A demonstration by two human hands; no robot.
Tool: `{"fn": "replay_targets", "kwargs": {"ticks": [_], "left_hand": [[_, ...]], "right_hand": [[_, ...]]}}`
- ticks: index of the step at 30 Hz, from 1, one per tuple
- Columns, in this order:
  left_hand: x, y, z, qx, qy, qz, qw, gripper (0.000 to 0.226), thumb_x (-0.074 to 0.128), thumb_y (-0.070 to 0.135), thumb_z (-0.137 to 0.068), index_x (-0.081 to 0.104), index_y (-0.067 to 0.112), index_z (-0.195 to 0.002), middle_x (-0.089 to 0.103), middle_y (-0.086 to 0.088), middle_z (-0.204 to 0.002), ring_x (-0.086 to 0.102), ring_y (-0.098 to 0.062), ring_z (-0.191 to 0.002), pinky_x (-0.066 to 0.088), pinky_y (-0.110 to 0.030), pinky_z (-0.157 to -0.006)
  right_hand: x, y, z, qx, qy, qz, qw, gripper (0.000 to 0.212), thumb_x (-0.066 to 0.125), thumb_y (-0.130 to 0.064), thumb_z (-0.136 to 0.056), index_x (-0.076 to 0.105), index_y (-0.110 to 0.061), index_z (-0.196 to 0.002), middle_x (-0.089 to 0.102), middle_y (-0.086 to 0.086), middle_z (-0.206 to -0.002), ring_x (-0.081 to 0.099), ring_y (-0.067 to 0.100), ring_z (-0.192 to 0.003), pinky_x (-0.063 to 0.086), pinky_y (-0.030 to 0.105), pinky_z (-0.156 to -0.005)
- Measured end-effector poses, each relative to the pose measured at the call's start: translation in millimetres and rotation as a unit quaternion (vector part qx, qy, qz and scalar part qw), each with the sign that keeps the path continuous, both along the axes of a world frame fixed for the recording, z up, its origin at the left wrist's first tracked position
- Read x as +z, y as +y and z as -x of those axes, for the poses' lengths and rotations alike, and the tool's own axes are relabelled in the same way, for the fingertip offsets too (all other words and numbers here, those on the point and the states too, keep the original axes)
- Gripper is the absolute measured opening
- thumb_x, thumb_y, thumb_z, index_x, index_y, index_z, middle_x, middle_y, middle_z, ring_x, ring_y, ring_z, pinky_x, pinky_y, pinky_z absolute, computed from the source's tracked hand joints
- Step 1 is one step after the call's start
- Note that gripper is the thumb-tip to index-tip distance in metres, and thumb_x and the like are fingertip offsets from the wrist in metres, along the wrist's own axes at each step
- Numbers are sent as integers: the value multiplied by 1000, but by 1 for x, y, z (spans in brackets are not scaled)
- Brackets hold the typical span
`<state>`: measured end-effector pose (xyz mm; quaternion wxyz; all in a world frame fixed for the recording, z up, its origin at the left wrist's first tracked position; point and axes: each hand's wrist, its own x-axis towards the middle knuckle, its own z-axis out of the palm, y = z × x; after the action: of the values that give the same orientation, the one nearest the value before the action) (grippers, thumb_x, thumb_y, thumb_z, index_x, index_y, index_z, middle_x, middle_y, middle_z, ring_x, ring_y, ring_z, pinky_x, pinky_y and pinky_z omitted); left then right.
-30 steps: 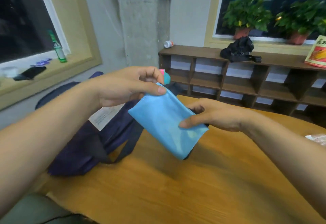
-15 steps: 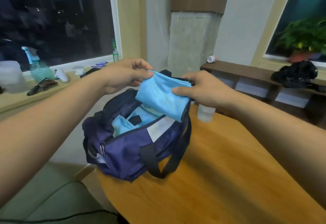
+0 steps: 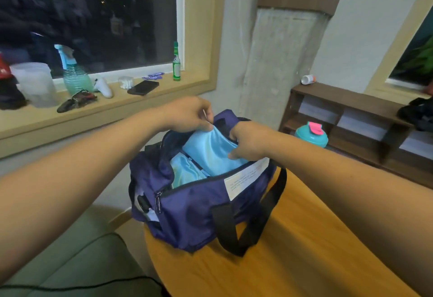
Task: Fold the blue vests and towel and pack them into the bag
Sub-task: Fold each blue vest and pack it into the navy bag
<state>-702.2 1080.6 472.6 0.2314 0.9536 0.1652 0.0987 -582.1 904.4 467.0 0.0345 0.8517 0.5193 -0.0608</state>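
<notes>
A navy duffel bag (image 3: 194, 207) with black straps stands unzipped at the left end of the wooden table (image 3: 293, 261). A folded light-blue cloth (image 3: 208, 149) sits partly inside the opening, slanted over another blue cloth (image 3: 185, 172) that lies lower in the bag. My left hand (image 3: 189, 114) pinches the folded cloth's upper edge at the bag's far rim. My right hand (image 3: 248, 142) grips its right side, fingers curled down into the bag.
A teal bottle with a pink lid (image 3: 311, 134) stands on the table behind the bag. The window sill (image 3: 105, 107) on the left carries a spray bottle, a jug, a phone and a green bottle. A dark wooden shelf (image 3: 351, 118) runs along the right wall. A green seat (image 3: 77, 266) lies below left.
Both hands carried the folded blue cloth from above the table over to the bag and lowered it into the opening. The view swung left towards the bag.
</notes>
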Motion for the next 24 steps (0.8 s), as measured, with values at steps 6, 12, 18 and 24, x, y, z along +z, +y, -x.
{"fn": "replay_targets", "kwargs": {"ticks": [6, 12, 18, 24], "left_hand": [[-4, -18, -18, -4, 76, -206, 975, 17, 80, 34, -87, 67, 26, -95, 68, 8, -93, 63, -20, -91, 41, -30, -71], [-19, -28, -27, -5, 56, -318, 946, 42, 84, 31, -78, 56, 20, -107, 60, -5, -105, 62, -31, -95, 38, -38, -66], [-38, -33, -20, -29, 48, -218, 974, 17, 78, 29, -82, 61, 26, -84, 63, 8, -80, 62, -24, -86, 54, -41, -76], [-57, -56, -16, -4, 90, -262, 961, 36, 63, 55, -96, 67, 27, -117, 70, -3, -104, 66, -30, -99, 48, -38, -72]], "right_hand": [[-5, 9, 7, 4, 15, 64, 998, 46, 77, -43, -95, 64, -9, -123, 62, 2, -103, 58, 27, -96, 45, 34, -80], [-11, 9, 13, 4, -5, 60, 998, 43, 80, -48, -91, 67, -9, -105, 63, 0, -95, 59, 24, -94, 45, 33, -79], [-6, 2, 6, 11, -74, 19, 997, 34, 79, -42, -92, 61, -13, -90, 62, 2, -83, 61, 22, -79, 51, 36, -70], [-13, 7, 0, -11, -110, 61, 992, 15, 57, -14, -101, 61, -16, -87, 59, 2, -82, 61, 26, -84, 46, 36, -73]]}}
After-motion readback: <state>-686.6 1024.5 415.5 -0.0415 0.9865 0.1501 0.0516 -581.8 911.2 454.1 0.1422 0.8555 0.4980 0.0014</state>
